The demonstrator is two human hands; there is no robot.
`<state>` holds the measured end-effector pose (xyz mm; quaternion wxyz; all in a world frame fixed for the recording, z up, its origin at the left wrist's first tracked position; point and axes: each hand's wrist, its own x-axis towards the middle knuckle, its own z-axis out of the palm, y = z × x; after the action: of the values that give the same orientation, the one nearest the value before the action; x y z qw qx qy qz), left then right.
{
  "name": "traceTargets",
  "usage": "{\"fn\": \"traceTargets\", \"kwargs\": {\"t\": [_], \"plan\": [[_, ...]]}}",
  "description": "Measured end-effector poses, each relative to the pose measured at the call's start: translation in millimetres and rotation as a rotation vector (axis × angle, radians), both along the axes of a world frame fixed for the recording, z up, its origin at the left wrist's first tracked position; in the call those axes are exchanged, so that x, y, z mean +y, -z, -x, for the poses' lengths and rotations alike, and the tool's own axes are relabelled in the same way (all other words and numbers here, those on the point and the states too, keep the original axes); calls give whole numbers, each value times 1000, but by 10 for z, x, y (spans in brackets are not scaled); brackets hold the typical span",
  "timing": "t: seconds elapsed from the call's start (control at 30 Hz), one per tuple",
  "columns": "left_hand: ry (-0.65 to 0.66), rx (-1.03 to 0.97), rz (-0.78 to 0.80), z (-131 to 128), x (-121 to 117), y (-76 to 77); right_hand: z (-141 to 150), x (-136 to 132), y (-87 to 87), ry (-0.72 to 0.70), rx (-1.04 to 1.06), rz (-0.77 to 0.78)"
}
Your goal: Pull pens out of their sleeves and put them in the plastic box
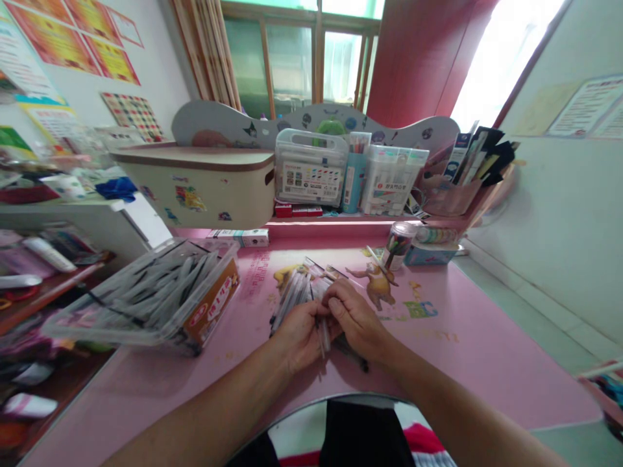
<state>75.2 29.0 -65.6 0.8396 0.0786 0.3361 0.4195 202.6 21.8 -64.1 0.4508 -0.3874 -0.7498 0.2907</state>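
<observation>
My left hand (302, 332) and my right hand (357, 319) meet near the front edge of the pink desk. Closed fingers on both sides hold slim clear pens (323, 338), whose lower ends point down towards me; how many are in each hand is hidden. Just beyond and beneath the hands lies a loose pile of similar clear pens (295, 293), some with black ends. To the left stands an open clear plastic box (170, 334) with an orange label, filled with many more thin pens (165, 285).
A cream lidded bin (204, 188), a clear marker case (311, 168), a blue pen holder (354, 181) and a white marker box (395, 181) line the back shelf. A clear jar (399, 246) and a blue box (431, 254) stand at the desk's back right. Shelves (53, 292) crowd the left.
</observation>
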Motion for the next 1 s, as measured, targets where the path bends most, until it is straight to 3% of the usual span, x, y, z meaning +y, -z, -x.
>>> {"fn": "traceTargets", "kwargs": {"t": [0.13, 0.23, 0.33, 0.4, 0.53, 0.63, 0.77, 0.93, 1.0], "plan": [[-32, -30, 36, 18, 7, -55, -35, -1, 17, -25, 35, -5], [-47, -31, 5, 24, 21, -95, -108, 33, 4, 66, 132, -32], [-80, 130, -33, 43, 43, -166, -181, 88, -15, 183, 151, -99], [-97, 264, -121, 80, 52, -255, -211, 120, -16, 236, 131, -125], [-45, 451, -480, 251, 9, -538, -222, 154, 20, 283, 89, -130], [30, 535, -707, 502, -68, -786, -224, 168, 57, 290, 67, -121], [24, 807, -847, 1053, -114, -1074, -244, 190, 89, 286, 61, -123], [-277, 1121, -634, 1775, -2, -1332, -248, 205, 124, 249, 37, -102], [-330, 1217, -578, 1963, 53, -1367, -244, 208, 138, 225, 32, -94]]}}
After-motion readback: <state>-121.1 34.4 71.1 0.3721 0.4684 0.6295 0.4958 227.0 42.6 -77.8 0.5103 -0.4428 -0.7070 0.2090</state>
